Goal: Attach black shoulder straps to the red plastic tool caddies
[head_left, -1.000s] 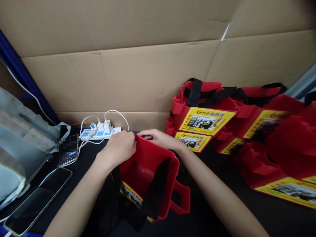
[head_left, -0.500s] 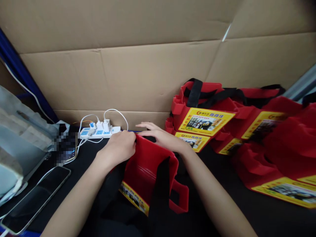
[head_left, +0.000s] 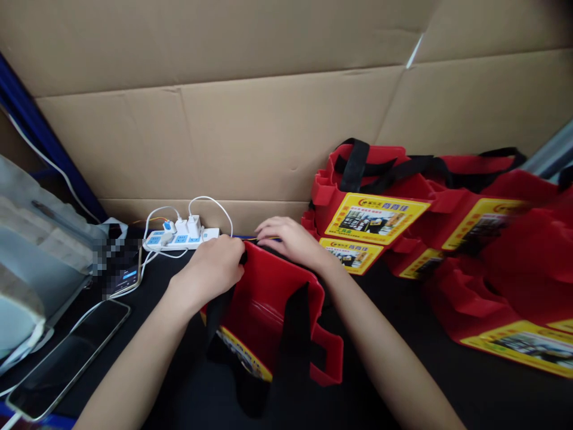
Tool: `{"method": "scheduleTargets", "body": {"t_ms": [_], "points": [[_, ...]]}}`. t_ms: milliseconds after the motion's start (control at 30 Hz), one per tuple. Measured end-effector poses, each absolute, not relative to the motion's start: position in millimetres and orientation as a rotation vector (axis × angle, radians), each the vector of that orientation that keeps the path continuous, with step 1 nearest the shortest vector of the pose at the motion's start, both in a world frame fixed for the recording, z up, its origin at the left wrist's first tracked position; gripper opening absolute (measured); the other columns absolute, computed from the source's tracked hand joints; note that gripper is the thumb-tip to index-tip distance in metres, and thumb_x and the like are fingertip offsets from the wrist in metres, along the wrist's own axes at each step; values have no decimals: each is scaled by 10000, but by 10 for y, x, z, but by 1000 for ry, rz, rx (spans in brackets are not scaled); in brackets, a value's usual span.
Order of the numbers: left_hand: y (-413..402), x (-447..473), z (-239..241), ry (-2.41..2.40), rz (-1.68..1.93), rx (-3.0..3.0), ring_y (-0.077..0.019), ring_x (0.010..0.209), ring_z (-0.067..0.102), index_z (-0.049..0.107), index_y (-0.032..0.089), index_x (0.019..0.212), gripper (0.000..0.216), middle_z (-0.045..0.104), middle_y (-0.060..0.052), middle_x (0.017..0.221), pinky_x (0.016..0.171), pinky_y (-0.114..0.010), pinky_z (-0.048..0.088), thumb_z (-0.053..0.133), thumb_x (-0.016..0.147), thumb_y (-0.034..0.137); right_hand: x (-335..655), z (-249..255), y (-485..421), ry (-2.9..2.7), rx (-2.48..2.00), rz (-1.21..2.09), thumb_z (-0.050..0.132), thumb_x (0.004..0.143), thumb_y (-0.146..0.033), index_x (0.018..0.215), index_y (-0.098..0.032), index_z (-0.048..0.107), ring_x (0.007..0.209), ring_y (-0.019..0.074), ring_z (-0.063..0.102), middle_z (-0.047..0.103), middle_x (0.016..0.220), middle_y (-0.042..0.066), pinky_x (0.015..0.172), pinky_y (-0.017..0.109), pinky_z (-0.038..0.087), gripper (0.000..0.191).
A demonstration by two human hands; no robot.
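Observation:
A red plastic tool box (head_left: pixel 264 310) stands tilted in front of me on the black surface, its hollow inside facing up towards me. It has a yellow printed label on its near side, a small side pocket, and black webbing straps (head_left: pixel 295 322) hanging over it. My left hand (head_left: pixel 217 266) is closed on its far left corner, where a strap runs under the fingers; the fingertips are partly hidden. Behind the far wall, my right hand (head_left: pixel 290 242) curls over a black strap (head_left: pixel 275 246), with its thumb hidden.
Several similar red tool boxes (head_left: pixel 376 179) are stacked on the right. A white power strip (head_left: pixel 179 239) with chargers and cables lies at the back left, and a phone (head_left: pixel 67 358) nearer. Grey-white bags (head_left: pixel 40 257) stand far left. Cardboard (head_left: pixel 250 137) walls the back.
The fingers of my right hand, stretched out before, have bent down over the strap behind the box. My left hand stays at the corner. The near strap hangs a little differently.

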State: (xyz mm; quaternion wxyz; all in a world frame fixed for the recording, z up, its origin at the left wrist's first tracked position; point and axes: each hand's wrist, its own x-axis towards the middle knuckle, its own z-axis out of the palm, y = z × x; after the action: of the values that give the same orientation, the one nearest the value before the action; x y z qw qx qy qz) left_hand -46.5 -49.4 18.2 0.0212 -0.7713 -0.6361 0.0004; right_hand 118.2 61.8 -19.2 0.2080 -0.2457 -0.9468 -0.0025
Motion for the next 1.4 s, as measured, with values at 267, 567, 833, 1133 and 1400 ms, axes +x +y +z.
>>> {"method": "scheduleTargets", "body": {"t_ms": [267,567,833,1133,1400], "points": [[-508,-452,209,-1959,20,-2339,-261,730,606,594,153,755,148,641,-102,785,563,-317,381,446,756,165,1285,-216,621,-2621,-735,-10,572,770,-166,1158,-203,546,1125,174,481,528,1231,56,938,307,372,390],[-511,-417,208,-2028,49,-2276,-283,788,604,611,150,835,181,636,-114,808,614,-335,407,459,737,134,1282,-161,647,-2587,-1059,-113,497,822,-187,825,-147,659,840,227,608,668,835,100,785,362,423,166],[-352,-553,158,-1920,-220,-2596,-173,619,560,577,159,711,161,616,-59,700,571,-276,368,475,770,269,1161,-168,478,-2703,-395,395,501,843,-217,1086,-222,590,1013,143,545,604,1109,41,921,301,387,259],[-288,-693,173,-2072,-289,-2981,-110,457,520,558,121,811,272,574,-33,637,418,-204,351,331,843,270,1336,160,71,-2625,-357,471,413,897,-278,1016,-219,620,1044,137,524,584,1108,38,945,295,386,246],[-547,-895,425,-1724,-161,-3564,-130,529,557,545,165,710,238,623,-43,628,517,-227,425,407,863,283,1489,148,46,-2701,-645,355,427,831,-119,1151,-254,544,1080,147,521,555,1196,5,959,305,383,366]]}}
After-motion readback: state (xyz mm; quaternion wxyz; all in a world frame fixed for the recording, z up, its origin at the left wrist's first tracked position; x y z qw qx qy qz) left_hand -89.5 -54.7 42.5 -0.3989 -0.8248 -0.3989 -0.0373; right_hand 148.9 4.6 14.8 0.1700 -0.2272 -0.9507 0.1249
